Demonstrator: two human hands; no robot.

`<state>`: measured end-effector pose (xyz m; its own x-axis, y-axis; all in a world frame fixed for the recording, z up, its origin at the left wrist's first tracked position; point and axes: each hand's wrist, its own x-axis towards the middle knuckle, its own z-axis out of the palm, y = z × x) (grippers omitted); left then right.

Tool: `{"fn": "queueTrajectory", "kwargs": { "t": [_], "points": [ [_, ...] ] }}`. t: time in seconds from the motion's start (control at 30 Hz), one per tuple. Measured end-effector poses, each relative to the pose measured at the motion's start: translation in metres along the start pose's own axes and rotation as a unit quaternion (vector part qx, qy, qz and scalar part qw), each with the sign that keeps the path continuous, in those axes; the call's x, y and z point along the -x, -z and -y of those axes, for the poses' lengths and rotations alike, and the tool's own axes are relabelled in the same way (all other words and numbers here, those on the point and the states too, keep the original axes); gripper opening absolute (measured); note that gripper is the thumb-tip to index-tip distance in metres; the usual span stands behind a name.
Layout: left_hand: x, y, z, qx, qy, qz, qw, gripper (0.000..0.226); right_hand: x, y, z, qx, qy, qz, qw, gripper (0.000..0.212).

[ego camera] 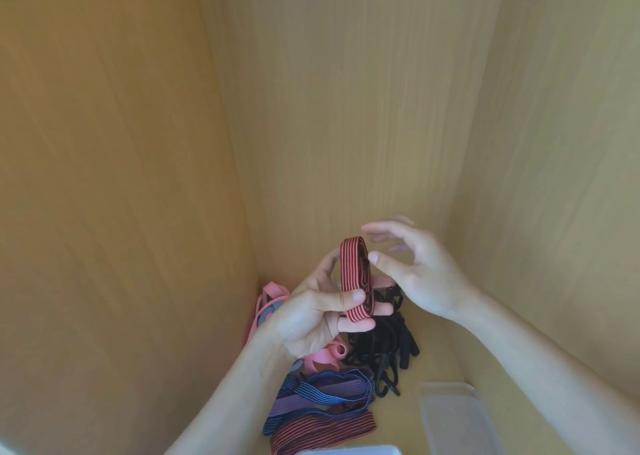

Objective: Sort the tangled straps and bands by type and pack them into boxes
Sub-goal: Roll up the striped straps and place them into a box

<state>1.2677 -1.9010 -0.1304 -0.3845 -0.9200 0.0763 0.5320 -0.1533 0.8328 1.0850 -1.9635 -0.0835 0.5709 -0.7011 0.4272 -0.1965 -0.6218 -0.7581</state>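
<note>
Red-and-black striped strap (355, 274), a flat woven elastic with fine lengthwise ribs, is wound into a tight oval coil and held upright above the heap, with a small dark hook or clasp showing on its right side.

From the head view, the left hand (311, 316) comes up from below with the palm turned towards us. Its thumb presses across the lower front of the coil, and the other fingers curl behind and under it, so the coil is pinched firmly. The right hand (415, 267) reaches in from the right, fingers spread apart and loosely bent, holding nothing. The upper fingers are blurred. The thumb tip sits just beside the coil's right edge, though I cannot tell whether it touches.

Below the hands, on the tan wood-grain surface (346, 108), lies the rest of the pile. Thin black straps (381, 347) form a knotted tangle with a hook at the near end. Smooth, rubbery pink bands (270, 292) loop along the left wall. Blue and purple striped bands (329, 389) lie flat nearer us, and a dark red striped band (322, 434) lies nearest. A clear plastic box (457, 416) with rounded corners stands to the right of the pile. The pale rim of another box (349, 450) shows at the bottom edge.
</note>
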Motion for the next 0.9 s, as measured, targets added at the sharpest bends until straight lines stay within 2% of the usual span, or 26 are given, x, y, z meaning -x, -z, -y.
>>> {"fn": "queueTrajectory", "kwargs": {
  "t": [0.1, 0.23, 0.33, 0.43, 0.53, 0.77, 0.9],
  "points": [
    [0.000, -0.002, 0.002, -0.031, 0.017, -0.007, 0.999, 0.074, 0.000, -0.003, -0.004, -0.037, -0.057, 0.053, 0.996, 0.039],
    [0.004, 0.006, 0.008, -0.087, 0.020, -0.026, 0.996, 0.062, 0.002, -0.006, -0.013, 0.003, -0.040, 0.071, 0.997, 0.039],
    [0.009, 0.001, 0.009, -0.138, 0.025, -0.083, 0.987, 0.054, 0.004, -0.012, -0.020, 0.023, -0.031, 0.062, 0.997, 0.042],
    [0.014, 0.002, 0.016, -0.244, 0.021, -0.162, 0.956, 0.050, 0.009, -0.020, -0.025, 0.063, -0.023, 0.049, 0.997, 0.043],
    [0.020, 0.002, 0.025, -0.331, 0.008, -0.208, 0.920, 0.052, 0.011, -0.024, -0.033, 0.082, -0.061, 0.031, 0.994, 0.044],
    [0.030, 0.012, 0.042, -0.370, -0.006, -0.287, 0.884, 0.050, 0.023, -0.036, -0.045, 0.131, -0.135, 0.045, 0.981, 0.050],
    [0.035, 0.014, 0.050, -0.379, -0.023, -0.293, 0.878, 0.043, 0.036, -0.038, -0.049, 0.116, -0.190, 0.008, 0.975, 0.060]
  ]
}}
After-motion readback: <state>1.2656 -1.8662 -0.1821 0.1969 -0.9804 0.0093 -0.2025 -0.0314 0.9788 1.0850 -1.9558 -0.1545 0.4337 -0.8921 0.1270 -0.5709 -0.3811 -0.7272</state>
